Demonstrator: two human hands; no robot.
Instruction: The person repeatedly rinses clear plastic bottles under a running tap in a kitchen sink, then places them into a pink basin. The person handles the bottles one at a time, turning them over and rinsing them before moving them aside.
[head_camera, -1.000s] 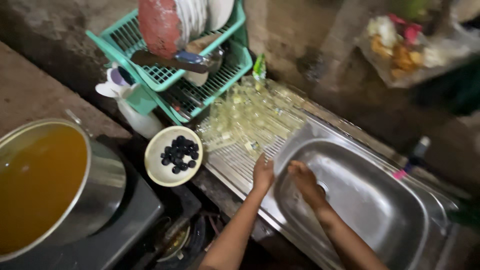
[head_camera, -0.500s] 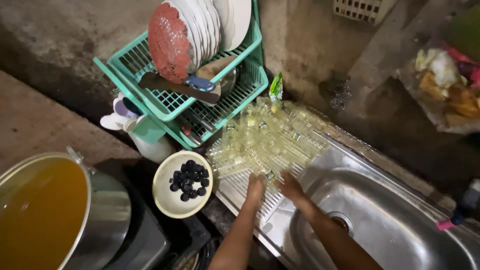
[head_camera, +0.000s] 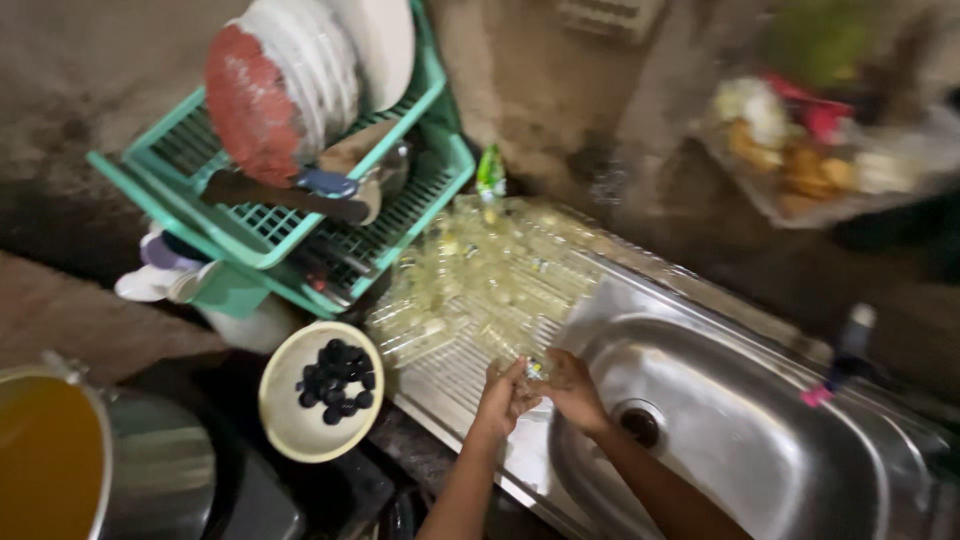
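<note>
Both hands have been brought together since the earlier frame, from apart over the sink rim. Left hand (head_camera: 505, 395) and right hand (head_camera: 575, 388) are cupped around a small clear object (head_camera: 534, 368), held between the fingertips over the sink (head_camera: 760, 450) edge. Step judged: gripping or rubbing it; a steady two-handed hold is called for next. Bowl of dark berries (head_camera: 320, 405) sits left of the hands.

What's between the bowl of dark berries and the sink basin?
In the head view: the ribbed steel drainboard and both hands, left hand and right hand, joined at the basin's edge.
</note>
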